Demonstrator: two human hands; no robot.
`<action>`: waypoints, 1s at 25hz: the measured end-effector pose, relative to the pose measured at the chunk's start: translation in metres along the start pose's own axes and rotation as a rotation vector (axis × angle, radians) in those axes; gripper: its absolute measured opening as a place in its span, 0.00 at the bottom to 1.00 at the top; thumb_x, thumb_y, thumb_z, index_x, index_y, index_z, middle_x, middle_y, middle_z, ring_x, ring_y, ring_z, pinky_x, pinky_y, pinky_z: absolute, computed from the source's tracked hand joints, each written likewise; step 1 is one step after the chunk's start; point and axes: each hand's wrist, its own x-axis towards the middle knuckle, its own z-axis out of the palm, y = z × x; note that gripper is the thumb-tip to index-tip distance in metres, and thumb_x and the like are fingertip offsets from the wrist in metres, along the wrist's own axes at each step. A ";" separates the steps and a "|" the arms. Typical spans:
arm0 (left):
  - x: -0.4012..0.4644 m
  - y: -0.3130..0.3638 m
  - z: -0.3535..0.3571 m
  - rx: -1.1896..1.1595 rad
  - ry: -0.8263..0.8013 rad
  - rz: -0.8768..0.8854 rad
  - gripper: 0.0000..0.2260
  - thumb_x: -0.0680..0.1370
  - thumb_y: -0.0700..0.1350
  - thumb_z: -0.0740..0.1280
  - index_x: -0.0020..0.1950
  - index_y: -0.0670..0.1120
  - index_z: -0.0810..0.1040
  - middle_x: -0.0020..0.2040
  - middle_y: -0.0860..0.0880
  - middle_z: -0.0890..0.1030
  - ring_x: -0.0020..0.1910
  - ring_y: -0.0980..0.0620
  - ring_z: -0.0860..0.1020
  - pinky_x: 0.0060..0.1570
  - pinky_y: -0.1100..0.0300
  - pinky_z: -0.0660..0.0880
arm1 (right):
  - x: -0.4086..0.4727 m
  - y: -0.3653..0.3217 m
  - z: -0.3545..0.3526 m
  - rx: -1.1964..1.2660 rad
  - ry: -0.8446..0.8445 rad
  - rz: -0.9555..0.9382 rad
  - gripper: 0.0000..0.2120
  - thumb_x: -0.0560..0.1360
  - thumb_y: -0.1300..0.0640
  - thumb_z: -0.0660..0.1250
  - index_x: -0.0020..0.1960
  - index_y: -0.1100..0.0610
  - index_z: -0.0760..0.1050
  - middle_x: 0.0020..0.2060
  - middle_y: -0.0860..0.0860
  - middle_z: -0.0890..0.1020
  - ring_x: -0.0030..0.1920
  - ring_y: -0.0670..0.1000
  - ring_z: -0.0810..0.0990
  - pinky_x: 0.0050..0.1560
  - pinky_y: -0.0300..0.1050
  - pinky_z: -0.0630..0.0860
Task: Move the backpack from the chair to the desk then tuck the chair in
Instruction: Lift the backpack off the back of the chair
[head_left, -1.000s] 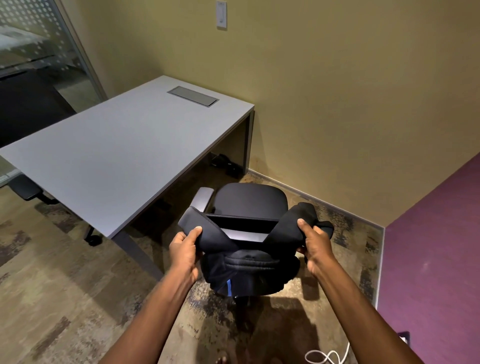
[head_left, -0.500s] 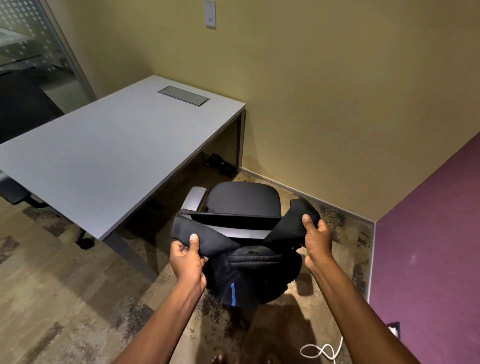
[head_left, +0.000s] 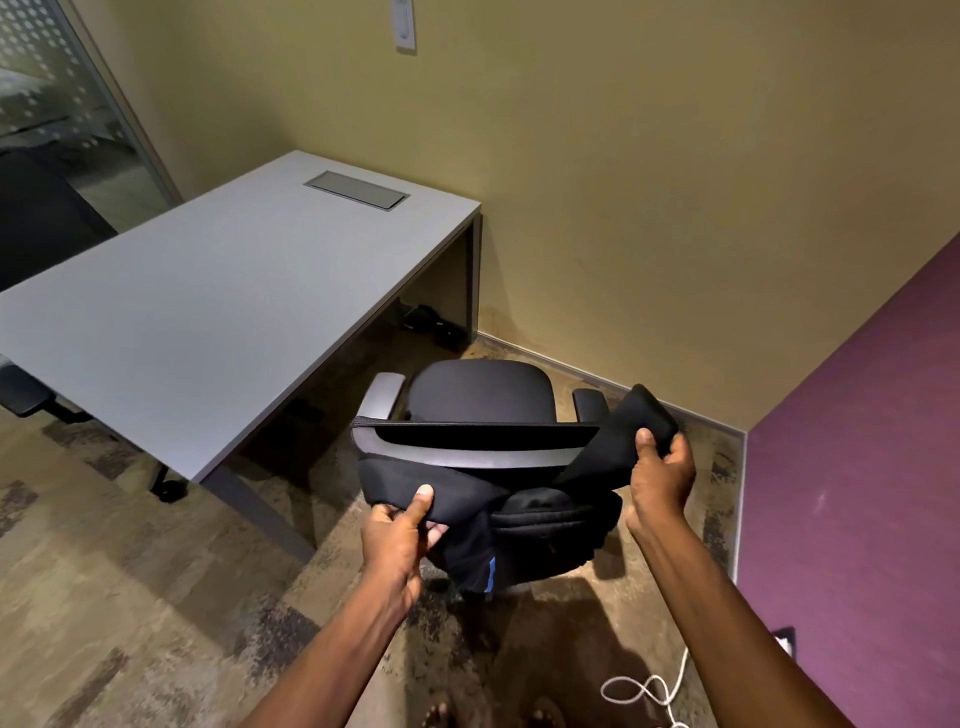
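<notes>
While the backpack (head_left: 540, 525) is hanging behind the chair (head_left: 480, 397), its straps are being gripped by the left hand (head_left: 397, 535) and the right hand (head_left: 660, 473), with the desk (head_left: 208, 312) at ten o'clock.

No text, label, brand, number or sign can be read anywhere in this view. The backpack (head_left: 540, 525) shows only a small blue tab near its lower edge (plain colour, no lettering that can be made out). The pale plate (head_left: 404, 26) high on the wall is blank as far as can be seen, and the desk (head_left: 197, 312) carries no markings.
</notes>
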 end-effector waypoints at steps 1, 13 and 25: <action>-0.005 -0.003 0.002 0.017 -0.004 -0.005 0.10 0.75 0.36 0.71 0.55 0.38 0.75 0.50 0.41 0.82 0.46 0.43 0.82 0.36 0.54 0.83 | 0.001 0.001 -0.005 -0.011 0.019 0.008 0.04 0.79 0.60 0.66 0.51 0.52 0.75 0.46 0.49 0.82 0.44 0.47 0.79 0.49 0.44 0.77; -0.016 -0.032 0.037 0.265 -0.179 -0.136 0.06 0.77 0.36 0.69 0.42 0.40 0.74 0.34 0.44 0.81 0.26 0.54 0.80 0.28 0.61 0.80 | 0.012 -0.009 -0.078 -0.041 0.014 0.073 0.19 0.81 0.59 0.65 0.70 0.64 0.70 0.64 0.53 0.77 0.59 0.51 0.75 0.56 0.44 0.70; -0.073 -0.079 0.122 1.449 -0.984 0.868 0.40 0.71 0.61 0.71 0.78 0.53 0.58 0.77 0.52 0.63 0.75 0.53 0.60 0.74 0.52 0.58 | 0.038 -0.061 -0.126 0.096 0.074 0.063 0.08 0.78 0.58 0.67 0.57 0.56 0.78 0.58 0.55 0.82 0.61 0.57 0.80 0.65 0.59 0.75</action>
